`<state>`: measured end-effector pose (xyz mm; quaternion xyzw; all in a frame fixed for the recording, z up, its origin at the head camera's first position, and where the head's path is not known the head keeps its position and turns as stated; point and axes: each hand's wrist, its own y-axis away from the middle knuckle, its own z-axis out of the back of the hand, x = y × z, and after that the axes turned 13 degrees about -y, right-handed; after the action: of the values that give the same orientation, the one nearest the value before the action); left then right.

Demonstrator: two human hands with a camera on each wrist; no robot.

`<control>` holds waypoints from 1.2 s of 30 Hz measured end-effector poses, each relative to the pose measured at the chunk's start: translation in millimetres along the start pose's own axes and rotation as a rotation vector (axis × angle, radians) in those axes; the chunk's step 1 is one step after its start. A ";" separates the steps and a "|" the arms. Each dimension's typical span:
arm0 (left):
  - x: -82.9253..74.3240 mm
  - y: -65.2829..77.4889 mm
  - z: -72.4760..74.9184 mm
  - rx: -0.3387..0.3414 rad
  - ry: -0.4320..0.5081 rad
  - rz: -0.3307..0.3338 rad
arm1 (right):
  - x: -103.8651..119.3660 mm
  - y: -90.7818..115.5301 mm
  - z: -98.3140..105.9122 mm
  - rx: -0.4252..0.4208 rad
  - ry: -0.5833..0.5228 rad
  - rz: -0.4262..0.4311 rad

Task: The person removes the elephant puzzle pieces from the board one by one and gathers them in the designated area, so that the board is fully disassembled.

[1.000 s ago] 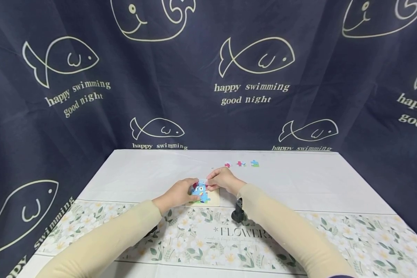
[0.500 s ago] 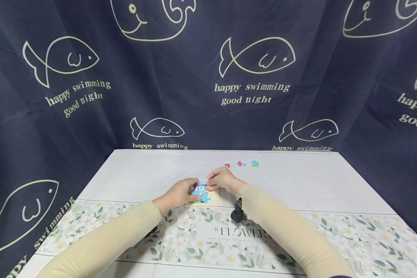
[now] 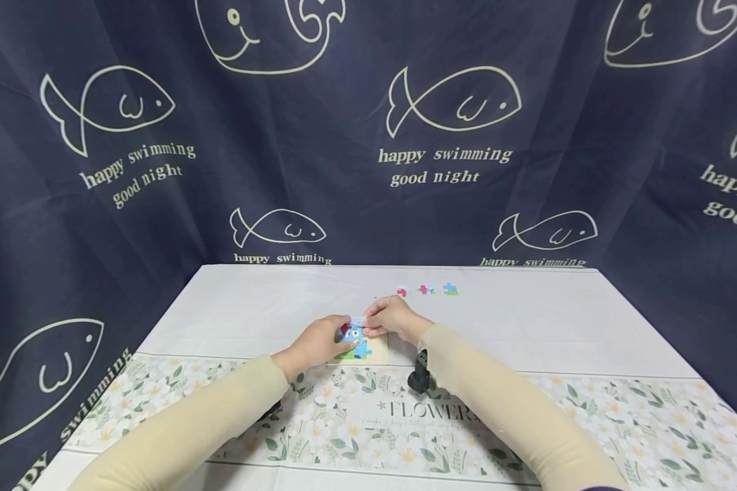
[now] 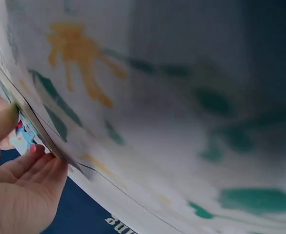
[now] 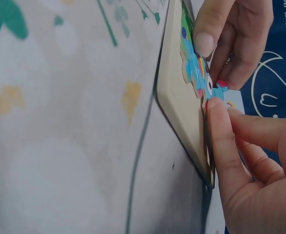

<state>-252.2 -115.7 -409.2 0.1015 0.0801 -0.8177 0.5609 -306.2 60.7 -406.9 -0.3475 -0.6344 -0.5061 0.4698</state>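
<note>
A partly assembled jigsaw puzzle with a blue cartoon character lies in a pale wooden tray on the table. My left hand holds it from the left, thumb on the picture and fingers at its far side. In the right wrist view, the left thumb presses the blue pieces. My right hand is at the puzzle's upper right, its thumb and index finger pinching a small puzzle piece at the edge of the assembled part. Fingers hide most of that piece.
Behind the right hand lie three loose puzzle pieces: a pink and white one, a pink and blue one, and a blue and green one. A floral strip crosses the white table. A dark fish-print curtain hangs behind.
The left thumb has shifted slightly up the picture. The right hand stays almost still at the same corner, and the loose pieces have not moved.
</note>
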 end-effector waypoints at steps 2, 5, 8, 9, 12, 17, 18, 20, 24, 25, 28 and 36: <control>-1.5 -1.1 -0.1 -0.020 -0.025 -0.003 | -0.1 -0.2 0.5 -0.003 0.001 0.000; -2.5 -4.4 1.0 -0.026 -0.033 -0.004 | -0.5 -0.1 1.4 -0.004 0.001 0.001; -2.3 -7.9 0.5 -0.033 -0.054 -0.003 | -0.5 1.0 2.3 0.001 -0.001 0.001; -2.5 -8.7 -0.2 -0.040 -0.062 -0.002 | -0.5 1.4 2.6 0.003 -0.002 0.000; -4.1 -9.5 -2.7 -0.064 -0.087 0.018 | 0.1 2.3 3.0 0.009 -0.003 -0.004; -6.4 -9.9 -4.1 -0.059 -0.083 0.068 | -0.5 2.1 2.9 0.009 -0.015 -0.005; -6.7 -10.2 -4.0 -0.057 -0.083 0.074 | -0.6 2.2 2.2 0.006 -0.019 -0.006; -7.3 -10.5 -3.4 -0.057 -0.087 0.082 | -1.1 2.8 0.5 -0.004 -0.027 0.000; -9.9 -9.6 -0.6 -0.046 -0.071 0.113 | -2.8 3.8 -4.2 -0.041 -0.037 0.009; -10.5 -9.4 0.0 -0.043 -0.066 0.120 | -3.2 4.0 -5.2 -0.051 -0.042 0.009; -12.4 -8.3 1.4 -0.032 -0.063 0.137 | -4.6 3.9 -6.9 -0.076 -0.052 0.010; -15.9 -10.4 3.0 -0.021 -0.064 0.126 | -3.4 2.5 -3.7 -0.108 -0.021 -0.021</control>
<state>-256.6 -98.4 -402.0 0.0742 0.0640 -0.7828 0.6145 -302.0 57.9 -409.1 -0.3708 -0.6147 -0.5408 0.4385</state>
